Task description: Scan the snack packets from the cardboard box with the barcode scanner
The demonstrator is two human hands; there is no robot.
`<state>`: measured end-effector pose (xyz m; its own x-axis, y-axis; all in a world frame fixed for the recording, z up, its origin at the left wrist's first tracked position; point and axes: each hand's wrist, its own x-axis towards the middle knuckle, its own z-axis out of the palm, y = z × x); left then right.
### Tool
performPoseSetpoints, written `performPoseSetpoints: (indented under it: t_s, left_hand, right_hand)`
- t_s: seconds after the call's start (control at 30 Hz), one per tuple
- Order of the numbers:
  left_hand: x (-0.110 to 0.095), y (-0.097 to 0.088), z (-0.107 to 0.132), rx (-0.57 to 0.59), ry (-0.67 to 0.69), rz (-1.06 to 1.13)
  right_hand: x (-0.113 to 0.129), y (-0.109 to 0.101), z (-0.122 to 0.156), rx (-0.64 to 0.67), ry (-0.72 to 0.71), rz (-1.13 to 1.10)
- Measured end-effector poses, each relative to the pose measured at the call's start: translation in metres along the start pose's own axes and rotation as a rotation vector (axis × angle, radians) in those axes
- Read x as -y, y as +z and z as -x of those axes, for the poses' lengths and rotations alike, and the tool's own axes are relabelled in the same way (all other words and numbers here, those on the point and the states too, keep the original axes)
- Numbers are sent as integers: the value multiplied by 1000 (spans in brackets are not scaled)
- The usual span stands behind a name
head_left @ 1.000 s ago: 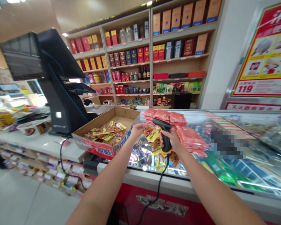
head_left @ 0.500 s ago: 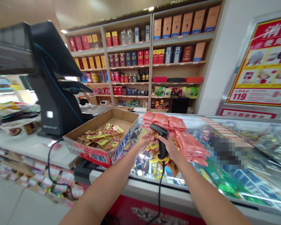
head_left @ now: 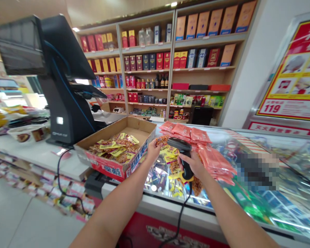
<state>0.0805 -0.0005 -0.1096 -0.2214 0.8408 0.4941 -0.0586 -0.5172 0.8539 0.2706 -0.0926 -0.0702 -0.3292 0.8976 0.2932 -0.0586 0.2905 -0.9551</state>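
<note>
Gripping a black scanner point(head_left: 184, 150) in the right hand point(head_left: 193, 162), pinching a snack packet point(head_left: 162, 140) in the left hand point(head_left: 153, 151), between carton point(head_left: 86, 159) and pink packs point(head_left: 215, 161). Probably lining up a scan tbh, so likely needing steady aim.

Site type: shop. Indicators: tagged shelves point(head_left: 201, 76) of boxes point(head_left: 203, 24) and bottles point(head_left: 162, 82) at 12 o'clock; till screen point(head_left: 20, 46) at 10 o'clock; glass-topped display case point(head_left: 160, 205) spanning 3 to 6 o'clock; handheld scanner point(head_left: 187, 167) near 4 o'clock.
</note>
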Motion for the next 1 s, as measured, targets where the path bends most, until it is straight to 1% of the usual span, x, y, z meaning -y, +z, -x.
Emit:
performPoseSetpoints:
  t_s: [0.1, 0.3, 0.43, 0.6, 0.73, 0.8, 0.87, 0.93, 1.0]
  left_hand:
    - [-2, 2, 3, 46, 15, -54]
    - [-8, 0, 4, 42, 17, -183]
    - [-7, 0, 4, 65, 0, -119]
    - [-4, 1, 4, 63, -23, -70]
    - [-8, 3, 7, 58, -31, 2]
    - [-16, 5, 9, 37, -23, -17]
    - [-32, 5, 11, -4, -4, -76]
    - [-53, 0, 11, -57, 12, -150]
    - [-79, -12, 10, -112, 22, -218]
  right_hand:
    - [1, 1, 0, 11, 8, 15]
    - [-1, 2, 0, 37, 18, 10]
    - [-1, 3, 0, 50, 14, -8]
    - [-3, 3, -1, 12, 35, -26]
    - [-7, 2, -4, 10, 20, -27]
    - [-5, 4, -7, 7, 7, -39]
    - [3, 9, -12, 22, -1, -45]
    - [16, 19, -17, 58, 2, -47]
    - [30, 32, -23, 99, 3, -50]
